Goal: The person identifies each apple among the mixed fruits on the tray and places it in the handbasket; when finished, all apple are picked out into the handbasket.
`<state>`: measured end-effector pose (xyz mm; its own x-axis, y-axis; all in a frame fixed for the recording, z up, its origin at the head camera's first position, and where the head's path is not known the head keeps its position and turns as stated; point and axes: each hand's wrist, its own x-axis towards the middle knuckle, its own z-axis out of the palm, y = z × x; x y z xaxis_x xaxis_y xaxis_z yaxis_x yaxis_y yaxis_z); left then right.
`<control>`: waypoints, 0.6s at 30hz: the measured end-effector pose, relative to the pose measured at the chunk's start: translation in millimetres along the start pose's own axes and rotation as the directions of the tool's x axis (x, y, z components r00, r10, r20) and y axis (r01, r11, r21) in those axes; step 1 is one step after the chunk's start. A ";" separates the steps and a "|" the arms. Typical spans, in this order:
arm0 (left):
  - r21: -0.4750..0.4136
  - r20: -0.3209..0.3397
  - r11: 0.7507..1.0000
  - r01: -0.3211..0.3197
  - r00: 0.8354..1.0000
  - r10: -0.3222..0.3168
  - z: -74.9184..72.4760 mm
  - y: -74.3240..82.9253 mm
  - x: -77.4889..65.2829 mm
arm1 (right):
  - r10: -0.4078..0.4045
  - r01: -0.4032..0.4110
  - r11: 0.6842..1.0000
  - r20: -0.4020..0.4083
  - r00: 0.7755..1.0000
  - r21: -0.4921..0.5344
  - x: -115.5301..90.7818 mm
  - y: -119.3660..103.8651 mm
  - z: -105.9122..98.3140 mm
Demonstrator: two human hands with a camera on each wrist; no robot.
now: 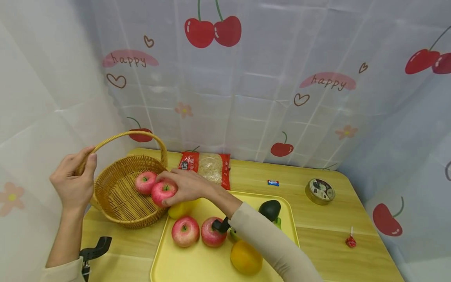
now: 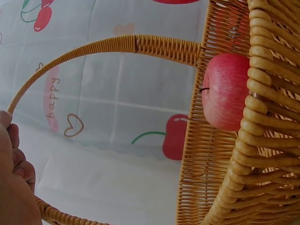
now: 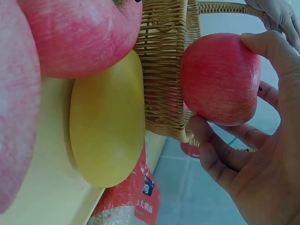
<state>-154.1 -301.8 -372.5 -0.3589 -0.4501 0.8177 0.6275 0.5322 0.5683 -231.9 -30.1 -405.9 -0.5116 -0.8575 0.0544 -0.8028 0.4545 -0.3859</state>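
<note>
My left hand [image 1: 74,178] grips the arched handle of a wicker basket [image 1: 116,168] at the left of the table; its curled fingers also show at the edge of the left wrist view. One apple [image 1: 145,182] lies inside the basket. With thumb and fingers, my right hand [image 1: 192,184] holds a second red apple [image 3: 220,78] over the basket's right rim. Below that hand, a yellow mango-like fruit [image 3: 108,122] lies on the yellow tray [image 1: 190,270], close to the basket. Two more apples, one of them [image 1: 185,231] nearer the basket, sit on the tray.
An orange-yellow fruit [image 1: 246,257] and a dark green avocado-like fruit [image 1: 269,210] lie on the tray, partly behind my right forearm. Behind it is a red-and-clear food packet [image 1: 211,166]. To the right are a small blue wrapper [image 1: 273,183], a round tin [image 1: 320,191] and a lollipop [image 1: 350,241].
</note>
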 end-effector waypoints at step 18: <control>-0.006 -0.002 1.000 -0.006 1.000 0.006 0.0 1.3 0.3 | 0.039 -0.039 0.999 0.017 0.999 0.015 8.4 -3.1 -1.9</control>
<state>-153.4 -301.3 -371.5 -0.3538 -0.4482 0.8210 0.6335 0.5309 0.5629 -234.4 -38.2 -402.5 -0.5373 -0.8430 0.0233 -0.7773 0.4843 -0.4016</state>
